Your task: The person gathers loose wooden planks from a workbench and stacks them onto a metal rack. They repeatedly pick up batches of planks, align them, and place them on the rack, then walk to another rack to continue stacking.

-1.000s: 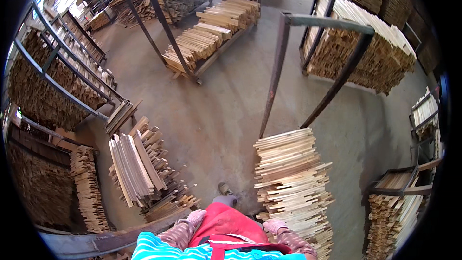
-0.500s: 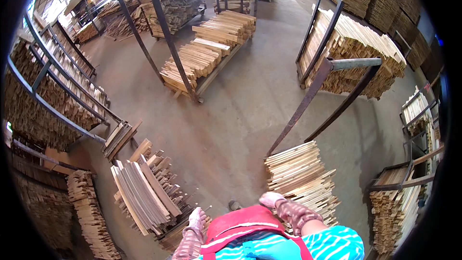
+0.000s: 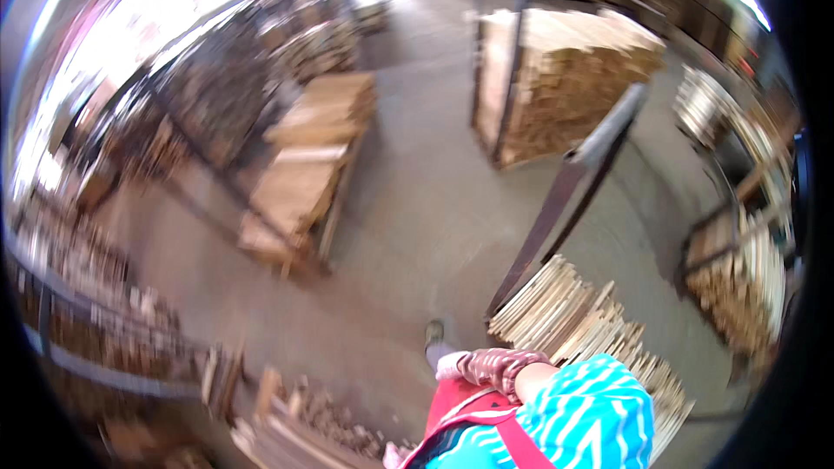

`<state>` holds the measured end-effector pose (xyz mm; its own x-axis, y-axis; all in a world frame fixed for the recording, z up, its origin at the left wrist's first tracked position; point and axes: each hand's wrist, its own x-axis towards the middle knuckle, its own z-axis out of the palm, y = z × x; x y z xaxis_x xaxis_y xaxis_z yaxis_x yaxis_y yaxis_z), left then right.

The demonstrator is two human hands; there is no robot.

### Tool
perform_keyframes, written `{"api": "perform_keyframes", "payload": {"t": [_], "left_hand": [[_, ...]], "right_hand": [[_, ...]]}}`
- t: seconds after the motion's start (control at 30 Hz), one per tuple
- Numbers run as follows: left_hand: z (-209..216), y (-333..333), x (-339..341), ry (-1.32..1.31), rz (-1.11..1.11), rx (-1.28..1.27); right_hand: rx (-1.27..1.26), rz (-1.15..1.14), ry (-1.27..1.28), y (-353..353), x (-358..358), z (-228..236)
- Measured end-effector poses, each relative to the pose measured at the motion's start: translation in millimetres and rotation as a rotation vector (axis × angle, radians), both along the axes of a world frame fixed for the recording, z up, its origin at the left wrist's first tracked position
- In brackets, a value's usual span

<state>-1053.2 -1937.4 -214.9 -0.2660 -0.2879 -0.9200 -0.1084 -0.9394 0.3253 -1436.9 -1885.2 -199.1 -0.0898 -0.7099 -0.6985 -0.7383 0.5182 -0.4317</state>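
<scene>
My right hand (image 3: 449, 366), in a pale pink glove, hangs against the red apron (image 3: 445, 404). Its forearm wears a brown patterned sleeve cover. Just right of it lies a stack of pale wood strips (image 3: 556, 304), apart from the fingers. Only a small part of my left hand (image 3: 395, 454) shows at the lower edge, beside the apron and near a pile of wood boards (image 3: 300, 439). Motion blur smears both hands' fingers, and no held object can be made out in either.
A dark metal rack frame (image 3: 556, 200) rises behind the right stack. Farther off stand a tall wood stack (image 3: 578, 95) and a low loaded cart (image 3: 300, 182). More strips (image 3: 738, 282) fill a rack at right; a metal rail (image 3: 113, 373) edges the left. My shoe (image 3: 434, 332) shows on the floor.
The view has swung, so the far cart and tall stack sit farther left. My left hand has dropped toward the lower edge. The right hand has shifted left, and a shoe and lower leg show more.
</scene>
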Motion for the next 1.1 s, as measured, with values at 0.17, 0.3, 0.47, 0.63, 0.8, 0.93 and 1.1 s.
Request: {"api": "perform_keyframes", "payload": {"t": [0.17,0.3,0.47,0.63,0.8,0.93,1.1], "left_hand": [[42,-157,-155,-0.07,-0.246,-0.12],[68,-232,-274,-0.081,-0.434,-0.184],[78,-301,-338,-0.122,-0.432,-0.235],[61,-393,-330,-0.204,-0.224,-0.247],[29,-493,-407,-0.006,-0.283,-0.264],[12,-601,-513,-0.331,-1.041,-0.993],[72,-698,-698,-0.353,-0.849,-0.73]], "right_hand": [[0.016,0.144,0.125,-80,-88,3],[0.035,0.265,0.293,-99,-161,12],[0.077,0.19,0.301,-170,-212,66],[-0.042,0.188,0.128,-238,-256,80],[0.05,-0.417,-0.062,-241,-307,77],[0.074,-0.155,0.136,-245,-357,55],[0.13,-0.234,0.12,-237,-351,36]]}}
